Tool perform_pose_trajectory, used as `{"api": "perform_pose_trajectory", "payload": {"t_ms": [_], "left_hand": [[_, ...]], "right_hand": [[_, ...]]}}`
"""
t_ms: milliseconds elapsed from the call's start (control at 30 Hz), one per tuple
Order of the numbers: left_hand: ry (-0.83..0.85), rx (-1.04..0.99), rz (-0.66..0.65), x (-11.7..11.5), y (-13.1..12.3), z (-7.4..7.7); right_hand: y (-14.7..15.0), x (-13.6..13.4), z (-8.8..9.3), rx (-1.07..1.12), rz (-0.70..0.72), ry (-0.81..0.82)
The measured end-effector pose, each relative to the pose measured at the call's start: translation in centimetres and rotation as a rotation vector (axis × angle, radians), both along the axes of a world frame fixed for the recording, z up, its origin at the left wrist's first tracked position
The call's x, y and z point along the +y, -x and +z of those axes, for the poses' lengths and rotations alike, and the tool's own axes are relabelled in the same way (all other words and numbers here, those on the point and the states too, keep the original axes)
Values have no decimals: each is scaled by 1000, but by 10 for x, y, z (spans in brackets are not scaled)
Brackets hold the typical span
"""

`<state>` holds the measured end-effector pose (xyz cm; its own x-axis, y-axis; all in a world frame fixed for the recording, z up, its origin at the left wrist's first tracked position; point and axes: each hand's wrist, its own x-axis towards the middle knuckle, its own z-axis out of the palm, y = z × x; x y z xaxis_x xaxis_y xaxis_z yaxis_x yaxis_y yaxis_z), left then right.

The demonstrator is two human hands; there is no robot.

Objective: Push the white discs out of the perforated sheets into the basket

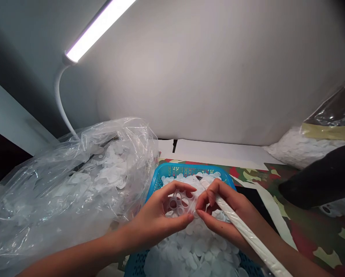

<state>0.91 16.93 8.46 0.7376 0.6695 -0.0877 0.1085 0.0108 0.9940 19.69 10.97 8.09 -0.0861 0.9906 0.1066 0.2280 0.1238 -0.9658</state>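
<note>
Above a blue plastic basket (pixel 157 177) my left hand (pixel 156 213) is closed around a clear plastic piece with several ring-shaped holes (pixel 179 204). My right hand (pixel 228 202) holds a long tool wrapped in white, with a dark pointed tip (pixel 233 220), likely a craft knife; its shaft slants down to the lower right across the wrist. The right thumb and fingertip also pinch at the right edge of the plastic piece, where a small whitish disc seems to sit. Loose translucent white discs (pixel 190 246) fill the basket beneath both hands.
A large clear bag (pixel 59 196) with white pieces stands at the left. Above it a lit lamp (pixel 100 30) hangs on a bent neck. A bag of white pieces (pixel 293 148) and a black rounded object (pixel 319 177) lie at the right on a camouflage-patterned cover (pixel 311 231).
</note>
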Motion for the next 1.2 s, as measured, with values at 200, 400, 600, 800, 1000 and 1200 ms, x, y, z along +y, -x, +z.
{"api": "perform_pose_trajectory", "payload": {"t_ms": [200, 400, 600, 800, 1000, 1200], "left_hand": [[-14, 11, 8, 0, 0, 2], [-1, -6, 25, 0, 0, 1], [30, -18, 23, 0, 1, 1], [30, -34, 4, 2, 0, 4], [-43, 8, -56, 3, -2, 3], [24, -42, -29, 1, -2, 2]], "right_hand": [[-2, 2, 2, -30, -6, 20], [-1, 3, -3, -86, -12, -40], [-4, 3, 2, -142, 14, -54], [-5, 4, 0, -96, -13, -73], [-4, 1, -3, -108, -64, -175], [-1, -1, -1, -30, -69, -235]]}}
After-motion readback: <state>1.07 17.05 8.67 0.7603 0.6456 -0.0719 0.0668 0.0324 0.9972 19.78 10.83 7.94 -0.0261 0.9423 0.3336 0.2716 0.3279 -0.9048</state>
